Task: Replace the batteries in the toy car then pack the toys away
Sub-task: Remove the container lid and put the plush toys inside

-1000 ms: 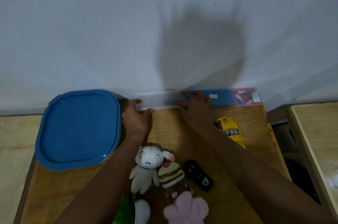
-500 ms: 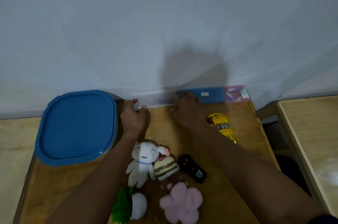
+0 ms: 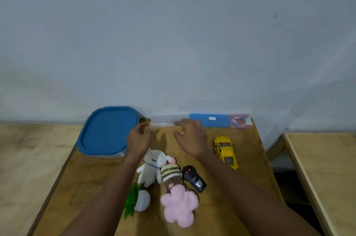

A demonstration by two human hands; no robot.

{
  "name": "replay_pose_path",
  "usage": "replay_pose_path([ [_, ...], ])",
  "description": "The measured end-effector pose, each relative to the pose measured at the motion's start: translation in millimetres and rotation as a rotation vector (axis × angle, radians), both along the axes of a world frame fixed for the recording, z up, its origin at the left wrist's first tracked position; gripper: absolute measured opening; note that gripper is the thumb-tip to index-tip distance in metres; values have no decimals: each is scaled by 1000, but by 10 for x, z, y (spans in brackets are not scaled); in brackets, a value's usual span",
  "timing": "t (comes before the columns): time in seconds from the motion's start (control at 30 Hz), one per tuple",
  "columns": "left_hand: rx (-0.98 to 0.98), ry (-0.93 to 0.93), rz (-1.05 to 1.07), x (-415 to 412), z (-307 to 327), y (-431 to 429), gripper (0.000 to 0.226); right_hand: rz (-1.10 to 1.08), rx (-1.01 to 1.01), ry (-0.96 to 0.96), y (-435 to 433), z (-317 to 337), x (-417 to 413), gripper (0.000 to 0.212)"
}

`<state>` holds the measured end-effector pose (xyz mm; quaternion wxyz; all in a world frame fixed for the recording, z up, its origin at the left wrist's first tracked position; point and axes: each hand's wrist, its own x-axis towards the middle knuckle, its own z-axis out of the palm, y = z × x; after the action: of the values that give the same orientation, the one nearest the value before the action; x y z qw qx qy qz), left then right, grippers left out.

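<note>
Blurry: clear plastic box [image 3: 169,120] at wooden table [image 3: 86,187] back edge; left hand [image 3: 138,139] & right hand [image 3: 189,137] curled at its ends, grip unclear. Just right of right hand: yellow toy car [image 3: 225,151].

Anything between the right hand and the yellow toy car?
Nothing. In the head view, only a bare strip of table separates the right hand from the yellow toy car; they do not touch.

Counter [image 3: 240,187]: lidded container [image 3: 107,129] at rear left. Row of slim boxes [image 3: 209,120] along the wall, right of it. Toy car [image 3: 225,151] at right, in front of the boxes. Remote control [image 3: 194,179] at centre. 2 plush toys [image 3: 151,166] lie left of it. Toy plant [image 3: 137,200] and flower plush [image 3: 180,206] lie nearest the front.
</note>
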<state>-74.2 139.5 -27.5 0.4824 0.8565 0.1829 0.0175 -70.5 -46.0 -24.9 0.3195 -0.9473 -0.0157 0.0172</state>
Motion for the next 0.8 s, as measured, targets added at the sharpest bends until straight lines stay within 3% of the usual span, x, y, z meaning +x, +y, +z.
replay_pose_path([
  [0.5,112,-115,177,-506,526,833,33,109,378,-94,1017,630,-544,26],
  [0.8,195,96,119,-153,302,2057,49,60,268,158,2180,201,-128,58],
])
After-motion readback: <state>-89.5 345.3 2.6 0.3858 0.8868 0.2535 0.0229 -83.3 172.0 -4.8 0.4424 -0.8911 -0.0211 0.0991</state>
